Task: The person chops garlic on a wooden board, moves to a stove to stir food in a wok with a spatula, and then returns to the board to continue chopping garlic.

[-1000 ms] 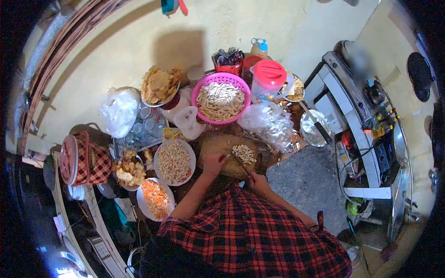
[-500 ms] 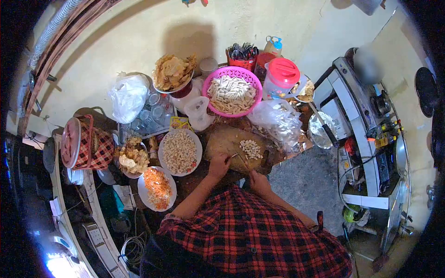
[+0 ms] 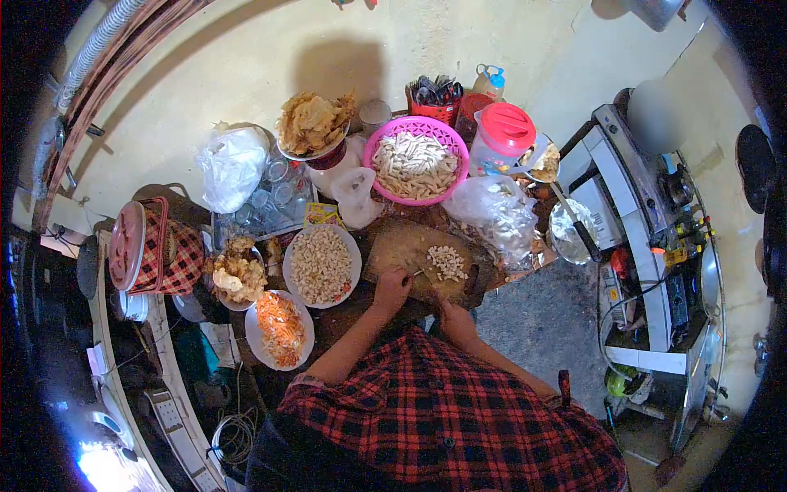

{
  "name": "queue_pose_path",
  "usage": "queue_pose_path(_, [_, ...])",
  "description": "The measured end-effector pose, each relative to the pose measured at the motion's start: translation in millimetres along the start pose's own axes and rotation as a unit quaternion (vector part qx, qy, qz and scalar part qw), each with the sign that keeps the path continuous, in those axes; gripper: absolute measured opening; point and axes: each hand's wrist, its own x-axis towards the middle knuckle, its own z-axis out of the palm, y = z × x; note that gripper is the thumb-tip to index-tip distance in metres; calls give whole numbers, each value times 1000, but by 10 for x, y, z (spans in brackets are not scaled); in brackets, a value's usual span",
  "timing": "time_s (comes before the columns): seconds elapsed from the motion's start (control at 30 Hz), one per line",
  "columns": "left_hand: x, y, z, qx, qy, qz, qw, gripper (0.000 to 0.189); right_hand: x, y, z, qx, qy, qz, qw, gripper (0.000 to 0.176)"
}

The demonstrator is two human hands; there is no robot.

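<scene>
On the brown cutting board (image 3: pixel 392 243) lies a small heap of pale diced pieces (image 3: pixel 448 263). My left hand (image 3: pixel 393 287) rests at the board's left front part, its fingers closed on a small pale piece that is hard to make out. My right hand (image 3: pixel 457 321) is wrapped round the handle of a knife (image 3: pixel 432 285), whose thin blade points up and left toward my left hand. Behind the board stands a pink basket (image 3: pixel 416 124) of pale strips. A white plate of diced pieces (image 3: pixel 320 266) is left of the board.
Front left is a plate of orange and white shreds (image 3: pixel 280 330). Fried food (image 3: pixel 238 275) sits behind it, beside a checkered container (image 3: pixel 168 258). Glasses (image 3: pixel 279 193) on a tray, a plastic bag (image 3: pixel 494 211) and a red-lidded jug (image 3: pixel 506 135) surround the board. A stove (image 3: pixel 635 164) stands right.
The whole view has shifted slightly. My left hand has turned a little, with its fingers more curled, and the knife blade beside it shows less clearly.
</scene>
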Motion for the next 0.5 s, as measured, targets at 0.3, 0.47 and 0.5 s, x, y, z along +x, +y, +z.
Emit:
queue_pose_path(0.3, [-5, 17, -22, 5, 7, 20, 1000, 12, -22, 97, 134, -4, 66, -46, 997, 61])
queue_pose_path(0.47, [-28, -34, 56, 8, 5, -16, 1000, 12, -16, -16, 19, -5, 0, -6, 1000, 63])
queue_pose_path(0.5, [-23, -2, 32, 8, 4, -16, 1000, 12, -17, 26, 64, -5, 1, -5, 1000, 63])
